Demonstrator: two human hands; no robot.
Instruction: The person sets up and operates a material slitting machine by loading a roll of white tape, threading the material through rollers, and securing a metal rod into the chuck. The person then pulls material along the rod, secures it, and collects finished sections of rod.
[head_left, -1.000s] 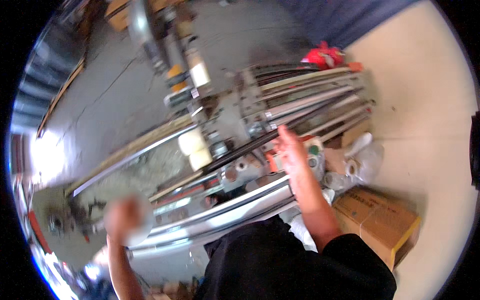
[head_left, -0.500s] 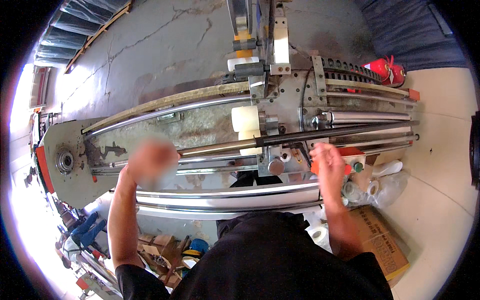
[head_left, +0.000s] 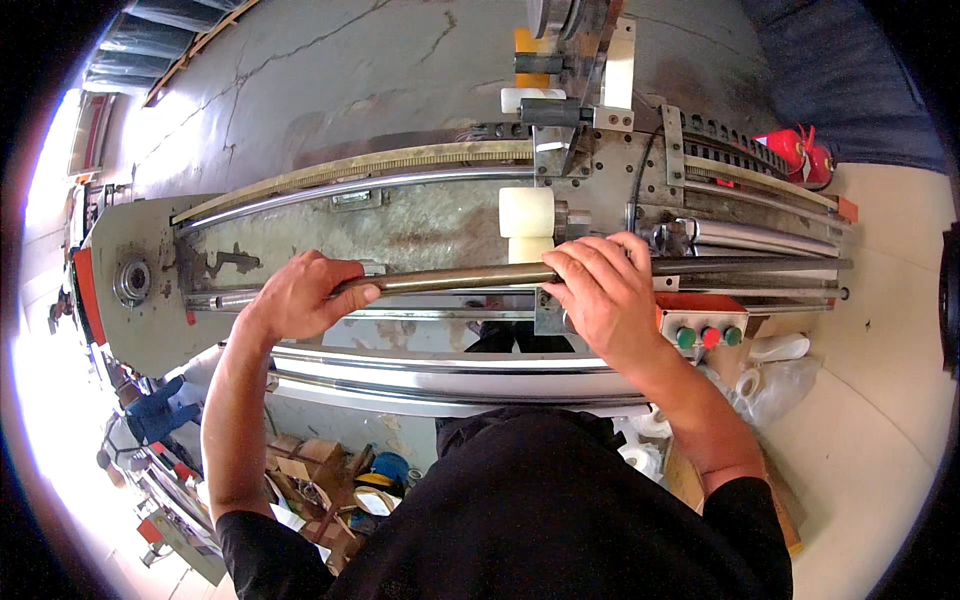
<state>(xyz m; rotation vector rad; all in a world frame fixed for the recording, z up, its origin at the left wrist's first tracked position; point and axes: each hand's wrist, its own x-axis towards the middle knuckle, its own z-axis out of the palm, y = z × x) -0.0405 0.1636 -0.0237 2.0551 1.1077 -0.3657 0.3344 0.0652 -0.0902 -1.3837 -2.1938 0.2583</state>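
A long metal shaft [head_left: 455, 277] lies crosswise over the machine, its right stretch darker than the middle. My left hand [head_left: 312, 293] is wrapped round it left of centre, thumb along the near side. Farther right, my right hand [head_left: 605, 295] grips the same shaft from above, fingers curled over its far side. Just beyond the right hand are cream-white rollers [head_left: 526, 211], one partly hidden behind the shaft. Next to the right wrist is an orange-topped control box [head_left: 703, 318] with green and red buttons.
The machine's grey end housing [head_left: 130, 290] stands at the left. Polished guide bars [head_left: 460, 365] run along the near side. Red fire extinguishers [head_left: 803, 157] stand at far right. Plastic-wrapped rolls [head_left: 765, 378] lie below the control box, and cluttered boxes [head_left: 318, 465] sit near my body.
My right hand has moved left and up from beside the control box and closed on the shaft. My left hand stays on the shaft. The view has shifted slightly.
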